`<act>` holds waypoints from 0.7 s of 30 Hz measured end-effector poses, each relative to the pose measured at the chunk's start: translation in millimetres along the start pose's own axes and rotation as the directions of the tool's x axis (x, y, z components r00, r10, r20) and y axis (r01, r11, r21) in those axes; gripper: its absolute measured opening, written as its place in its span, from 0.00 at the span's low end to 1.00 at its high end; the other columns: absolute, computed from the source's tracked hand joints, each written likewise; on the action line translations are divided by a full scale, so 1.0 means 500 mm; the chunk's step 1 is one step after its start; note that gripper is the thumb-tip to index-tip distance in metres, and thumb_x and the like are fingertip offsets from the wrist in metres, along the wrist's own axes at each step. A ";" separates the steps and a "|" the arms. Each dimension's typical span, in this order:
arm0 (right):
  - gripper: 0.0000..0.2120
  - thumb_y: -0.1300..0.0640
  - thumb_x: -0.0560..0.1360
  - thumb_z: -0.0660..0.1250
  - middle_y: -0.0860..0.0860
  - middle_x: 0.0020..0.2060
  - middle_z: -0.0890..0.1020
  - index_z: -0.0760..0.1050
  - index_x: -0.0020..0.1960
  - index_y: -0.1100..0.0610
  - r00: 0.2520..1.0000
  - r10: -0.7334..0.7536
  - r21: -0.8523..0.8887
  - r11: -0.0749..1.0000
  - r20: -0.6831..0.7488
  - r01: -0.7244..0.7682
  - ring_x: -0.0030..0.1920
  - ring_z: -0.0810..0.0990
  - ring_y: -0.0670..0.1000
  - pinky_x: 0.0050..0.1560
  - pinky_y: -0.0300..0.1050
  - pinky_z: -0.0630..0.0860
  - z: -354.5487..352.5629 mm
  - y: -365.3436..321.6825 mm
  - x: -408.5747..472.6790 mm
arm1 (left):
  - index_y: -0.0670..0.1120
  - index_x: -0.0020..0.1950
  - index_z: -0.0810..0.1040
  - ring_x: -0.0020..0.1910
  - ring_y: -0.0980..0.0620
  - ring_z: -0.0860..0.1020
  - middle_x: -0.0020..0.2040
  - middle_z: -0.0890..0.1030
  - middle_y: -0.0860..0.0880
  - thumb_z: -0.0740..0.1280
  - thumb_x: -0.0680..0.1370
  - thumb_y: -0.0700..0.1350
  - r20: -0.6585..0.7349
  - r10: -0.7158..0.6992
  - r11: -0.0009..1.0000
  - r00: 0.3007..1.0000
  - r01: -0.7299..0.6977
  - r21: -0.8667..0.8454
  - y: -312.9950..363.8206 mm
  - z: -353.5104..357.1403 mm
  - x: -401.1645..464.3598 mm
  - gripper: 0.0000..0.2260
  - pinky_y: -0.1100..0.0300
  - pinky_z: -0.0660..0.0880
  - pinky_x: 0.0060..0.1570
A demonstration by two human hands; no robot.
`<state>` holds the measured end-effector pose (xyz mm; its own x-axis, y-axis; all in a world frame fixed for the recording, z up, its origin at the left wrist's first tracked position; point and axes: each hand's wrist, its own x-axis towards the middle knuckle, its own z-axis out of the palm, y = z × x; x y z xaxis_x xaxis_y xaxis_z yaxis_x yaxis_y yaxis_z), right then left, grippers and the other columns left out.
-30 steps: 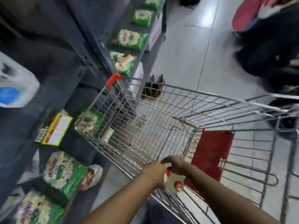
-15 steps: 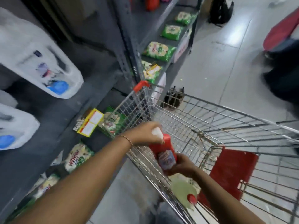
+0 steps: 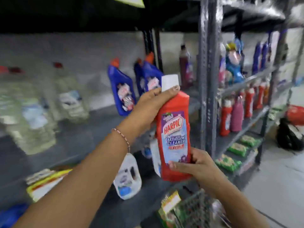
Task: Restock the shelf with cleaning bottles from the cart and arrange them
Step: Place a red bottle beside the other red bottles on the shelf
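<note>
Both hands, left hand (image 3: 148, 106) and right hand (image 3: 195, 163), clasp the red white-capped Harpic bottle (image 3: 174, 135) before open grey shelf (image 3: 79, 137); left bottles blurred

Grey metal racking (image 3: 207, 79) stands against a pale wall (image 3: 65, 50); glossy light floor (image 3: 279, 186).

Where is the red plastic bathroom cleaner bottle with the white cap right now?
The red plastic bathroom cleaner bottle is mid-frame, upright in both hands: left hand at its shoulder, right hand at its base, before the grey shelf post.
</note>
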<state>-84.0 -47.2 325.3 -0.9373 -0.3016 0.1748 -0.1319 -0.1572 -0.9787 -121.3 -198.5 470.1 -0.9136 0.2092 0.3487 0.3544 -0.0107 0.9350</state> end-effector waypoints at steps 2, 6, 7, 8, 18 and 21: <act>0.16 0.60 0.62 0.82 0.56 0.45 0.89 0.86 0.48 0.53 0.996 -0.080 0.011 0.997 0.048 0.080 0.43 0.86 0.56 0.45 0.57 0.84 0.071 -0.082 0.027 | 0.49 0.41 0.86 0.39 0.47 0.83 0.42 0.86 0.42 0.73 0.71 0.52 -0.060 0.067 0.997 0.996 -0.068 -0.030 0.072 -0.046 -0.025 0.08 0.52 0.81 0.51; 0.19 0.58 0.62 0.78 0.56 0.45 0.89 0.83 0.52 0.60 0.971 -0.189 0.050 0.982 0.146 0.183 0.40 0.87 0.54 0.40 0.53 0.86 0.196 -0.202 0.068 | 0.45 0.42 0.84 0.36 0.49 0.84 0.40 0.87 0.43 0.67 0.78 0.50 -0.104 0.125 0.991 0.987 -0.129 -0.033 0.176 -0.135 -0.086 0.11 0.53 0.83 0.45; 0.20 0.59 0.62 0.77 0.55 0.45 0.89 0.83 0.54 0.60 0.961 -0.212 0.060 0.977 0.178 0.205 0.40 0.87 0.52 0.38 0.49 0.85 0.224 -0.222 0.076 | 0.45 0.44 0.83 0.36 0.49 0.84 0.40 0.86 0.44 0.66 0.78 0.50 -0.129 0.143 0.989 0.981 -0.147 -0.023 0.196 -0.160 -0.101 0.11 0.51 0.82 0.48; 0.22 0.59 0.62 0.77 0.55 0.46 0.89 0.82 0.56 0.60 0.950 -0.230 0.065 0.973 0.211 0.221 0.41 0.87 0.52 0.39 0.48 0.85 0.252 -0.236 0.081 | 0.44 0.46 0.83 0.38 0.48 0.84 0.42 0.86 0.43 0.67 0.78 0.50 -0.158 0.157 0.987 0.975 -0.162 -0.019 0.211 -0.185 -0.117 0.11 0.48 0.81 0.52; 0.32 0.72 0.60 0.80 0.56 0.53 0.87 0.76 0.61 0.58 0.816 -0.314 0.171 0.949 0.485 0.264 0.52 0.86 0.54 0.49 0.44 0.83 0.585 -0.183 0.104 | 0.43 0.52 0.80 0.39 0.48 0.84 0.44 0.86 0.44 0.72 0.74 0.53 -0.460 0.241 0.970 0.855 -0.194 0.148 0.230 -0.413 -0.348 0.15 0.53 0.82 0.44; 0.33 0.70 0.59 0.79 0.57 0.53 0.87 0.75 0.63 0.59 0.794 -0.289 0.155 0.957 0.534 0.244 0.54 0.86 0.57 0.54 0.48 0.83 0.716 -0.139 0.116 | 0.43 0.52 0.75 0.37 0.51 0.84 0.42 0.85 0.46 0.71 0.75 0.50 -0.624 0.267 0.964 0.735 -0.195 0.182 0.216 -0.496 -0.423 0.13 0.58 0.81 0.39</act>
<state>-13.9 -390.3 442.0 -0.5342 -0.6966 0.4789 -0.3051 -0.3695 -0.8777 60.7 -486.2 513.5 -0.7009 -0.4593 0.5456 0.5563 0.1266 0.8213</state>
